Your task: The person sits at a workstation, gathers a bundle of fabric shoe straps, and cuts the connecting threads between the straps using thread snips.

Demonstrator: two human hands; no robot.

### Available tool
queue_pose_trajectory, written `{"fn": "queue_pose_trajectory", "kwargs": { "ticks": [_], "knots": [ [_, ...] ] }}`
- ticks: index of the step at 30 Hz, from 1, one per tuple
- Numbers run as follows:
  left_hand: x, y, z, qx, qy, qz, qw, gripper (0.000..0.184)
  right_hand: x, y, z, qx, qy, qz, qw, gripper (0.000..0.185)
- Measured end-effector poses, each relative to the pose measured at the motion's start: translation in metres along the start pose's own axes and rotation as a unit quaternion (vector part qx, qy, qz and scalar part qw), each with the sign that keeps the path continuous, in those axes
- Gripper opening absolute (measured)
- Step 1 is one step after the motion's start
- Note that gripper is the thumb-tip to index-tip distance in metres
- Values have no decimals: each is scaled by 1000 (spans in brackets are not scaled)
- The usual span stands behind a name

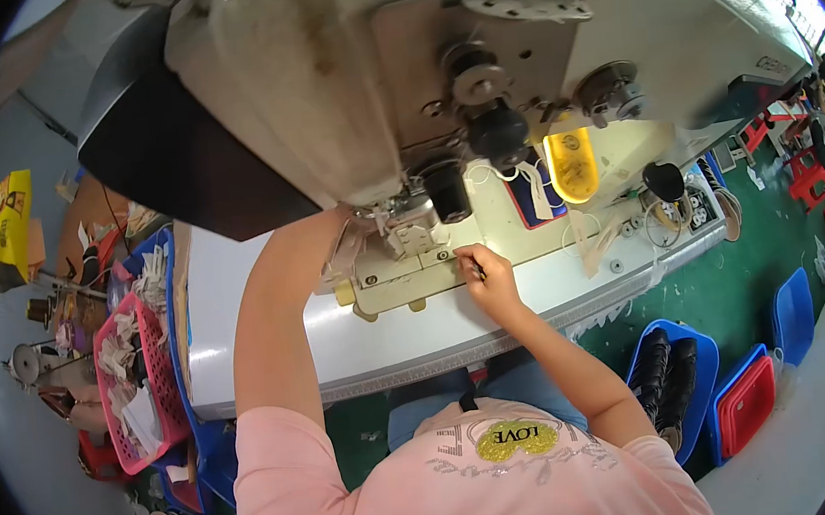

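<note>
A large sewing machine point(283, 80) fills the upper part of the head view. My left forearm point(271, 302) reaches up beneath its head, left of the needle area. The machine hides my left hand, so its fingers and anything in them do not show. My right hand point(492, 284) is closed at the front edge of the metal needle plate point(414, 269). A small dark thing point(477, 269) pokes out of its fist, too little exposed to name. Close to the plate is the presser foot assembly point(408, 236).
On the machine bed lie a yellow tray point(572, 168) and a loop of white cord. A pink basket point(164, 424) of scraps stands left. Blue bins stand at lower right, one with black shoe parts point(664, 372). A red stool point(808, 178) is farther off.
</note>
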State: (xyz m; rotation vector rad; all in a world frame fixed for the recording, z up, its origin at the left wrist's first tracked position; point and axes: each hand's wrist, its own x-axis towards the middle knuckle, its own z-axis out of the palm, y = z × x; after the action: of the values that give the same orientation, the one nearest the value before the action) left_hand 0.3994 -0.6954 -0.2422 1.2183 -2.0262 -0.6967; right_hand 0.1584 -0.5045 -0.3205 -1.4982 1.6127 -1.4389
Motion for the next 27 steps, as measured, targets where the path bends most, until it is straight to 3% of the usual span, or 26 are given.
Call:
{"fn": "queue_pose_trajectory", "kwargs": {
  "ticks": [3, 8, 10, 12, 14, 15, 17, 20, 21, 23, 27],
  "knots": [
    [26, 49, 14, 36, -103, 136, 985, 36, -11, 2, 35, 70, -83, -103, 989, 30],
    [48, 77, 29, 78, -274, 196, 938, 39, 8, -53, 104, 228, -260, 179, 921, 41],
    [46, 64, 16, 91, -317, 192, 924, 40, 21, -34, 157, 172, -237, 50, 955, 43],
    [49, 24, -11, 139, -347, 151, 915, 42, 37, -38, 193, 163, -310, -36, 936, 43],
    [51, -50, -49, 310, -363, -15, 879, 43, 32, -46, 229, 152, -339, -111, 922, 39],
    [51, -99, -65, 437, -354, -152, 813, 57, 27, -49, 238, 144, -355, -150, 911, 38],
    [25, -139, -107, 408, -254, -179, 858, 45, 8, -63, 235, 58, -376, -135, 915, 33],
    [-15, -151, -127, 257, -67, -17, 964, 35, 1, -79, 205, -7, -425, -128, 896, 27],
    [-19, -150, -126, 276, -84, -23, 957, 34, -3, -76, 192, -17, -445, -127, 886, 25],
    [-17, -135, -115, 310, -114, -30, 943, 33, -12, -62, 170, 17, -388, -137, 911, 20],
    [-23, -41, -75, 307, -63, 147, 938, 38, -4, -71, 85, 78, -362, -61, 927, 19]
  ]
}}
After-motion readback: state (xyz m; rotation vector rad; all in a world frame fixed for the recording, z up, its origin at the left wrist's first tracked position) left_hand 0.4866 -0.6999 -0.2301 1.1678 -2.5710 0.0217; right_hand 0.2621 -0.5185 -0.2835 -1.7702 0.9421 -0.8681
